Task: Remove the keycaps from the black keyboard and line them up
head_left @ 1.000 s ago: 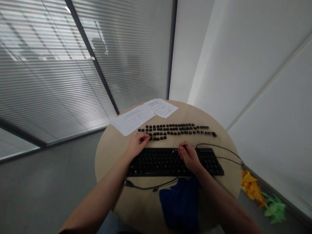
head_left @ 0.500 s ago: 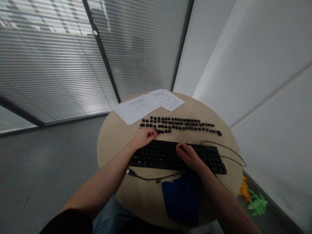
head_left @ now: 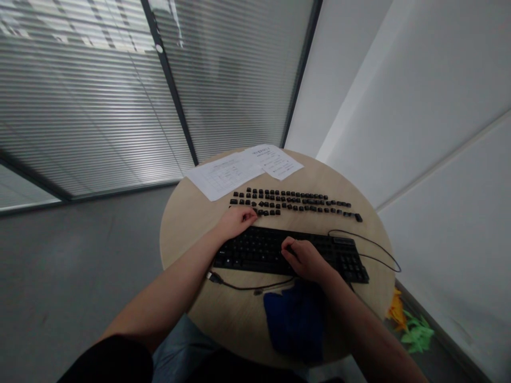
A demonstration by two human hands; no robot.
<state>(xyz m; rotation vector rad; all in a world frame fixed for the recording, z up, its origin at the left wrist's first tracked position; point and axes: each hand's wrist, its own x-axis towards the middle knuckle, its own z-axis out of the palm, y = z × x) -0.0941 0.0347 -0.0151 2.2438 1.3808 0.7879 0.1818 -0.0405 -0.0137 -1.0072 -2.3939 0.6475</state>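
Observation:
A black keyboard (head_left: 255, 250) lies across the round table. Behind it, loose black keycaps (head_left: 301, 201) are set out in several rows. My left hand (head_left: 237, 221) rests by the left end of the nearest keycap row, its fingers pinched together close to a keycap. Whatever those fingertips hold is too small to make out. Over the middle of the keyboard hovers my right hand (head_left: 305, 258), with thumb and fingers curled together. Its fingertips are low over the keys, and anything between them is hidden.
Printed paper sheets (head_left: 229, 173) lie at the table's far edge. A cable with a USB plug (head_left: 215, 277) runs along the keyboard's front, near a blue cloth (head_left: 295, 322). Another cable loop (head_left: 383, 244) reaches the right edge of the wooden table (head_left: 179, 234).
My right hand has shifted slightly left and down over the keyboard. The left hand stays by the keycap row. The view has tilted a little.

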